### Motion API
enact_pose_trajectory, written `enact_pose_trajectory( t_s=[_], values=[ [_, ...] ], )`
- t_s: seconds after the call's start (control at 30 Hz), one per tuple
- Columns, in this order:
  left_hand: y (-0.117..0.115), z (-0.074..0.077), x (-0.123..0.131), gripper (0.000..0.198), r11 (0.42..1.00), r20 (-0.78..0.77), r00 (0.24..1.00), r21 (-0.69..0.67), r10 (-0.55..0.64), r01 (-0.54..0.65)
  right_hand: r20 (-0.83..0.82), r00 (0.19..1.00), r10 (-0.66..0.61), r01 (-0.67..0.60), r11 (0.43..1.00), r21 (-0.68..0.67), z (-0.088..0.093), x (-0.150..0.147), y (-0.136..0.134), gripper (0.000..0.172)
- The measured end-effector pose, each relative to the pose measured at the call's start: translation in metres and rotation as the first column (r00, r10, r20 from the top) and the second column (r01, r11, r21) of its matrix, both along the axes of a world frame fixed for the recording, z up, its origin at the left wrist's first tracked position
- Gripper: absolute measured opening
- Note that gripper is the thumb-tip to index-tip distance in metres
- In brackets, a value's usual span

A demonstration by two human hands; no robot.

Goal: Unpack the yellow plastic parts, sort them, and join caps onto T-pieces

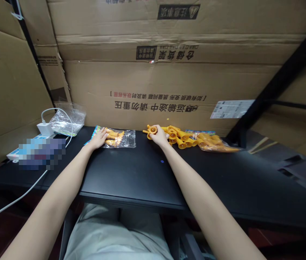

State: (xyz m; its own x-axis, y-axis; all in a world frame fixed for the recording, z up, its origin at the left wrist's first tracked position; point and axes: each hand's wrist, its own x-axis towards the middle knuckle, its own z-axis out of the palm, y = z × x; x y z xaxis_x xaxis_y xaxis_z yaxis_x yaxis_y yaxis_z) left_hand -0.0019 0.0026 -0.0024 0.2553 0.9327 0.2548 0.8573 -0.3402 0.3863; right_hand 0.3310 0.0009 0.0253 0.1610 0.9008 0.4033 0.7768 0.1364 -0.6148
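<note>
At eleven o'clock a clear bag [119,138] is seemingly steadied by the left hand [98,138], grip unclear; a horn [153,129] is gripped by the right hand [159,137].

White charger [45,129] on power strip [14,154], printed cardboard panel [153,77] across the back

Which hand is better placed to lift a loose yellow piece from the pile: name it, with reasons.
Probably the right hand: it sits at the left end of the yellow pile, gripping one flared piece. The left hand rests on a plastic bag farther away.
</note>
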Motion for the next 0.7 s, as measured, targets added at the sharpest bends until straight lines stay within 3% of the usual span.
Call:
enact_pose_trajectory(
  t_s=[0.2,0.33,0.53,0.7],
  values=[
    [-0.002,0.001,0.001,0.063,1.000,0.003,1.000,-0.008,0.004,-0.004,-0.090,0.996,0.010,-0.010,1.000,0.000,0.002,0.002,0.002,0.029],
    [0.000,0.000,-0.001,0.063,1.000,0.008,1.000,0.001,0.006,-0.006,-0.102,0.994,-0.044,0.048,0.998,0.037,0.007,0.001,-0.001,0.025],
    [0.002,-0.002,-0.003,0.062,0.999,0.009,1.000,0.024,-0.026,0.026,0.244,0.968,0.059,-0.082,0.993,0.086,0.010,-0.010,-0.016,0.035],
    [0.002,-0.001,-0.002,0.062,1.000,0.025,0.999,-0.007,0.024,-0.024,0.603,0.793,0.090,-0.213,0.968,0.136,0.018,-0.028,-0.031,0.049]
  ],
)
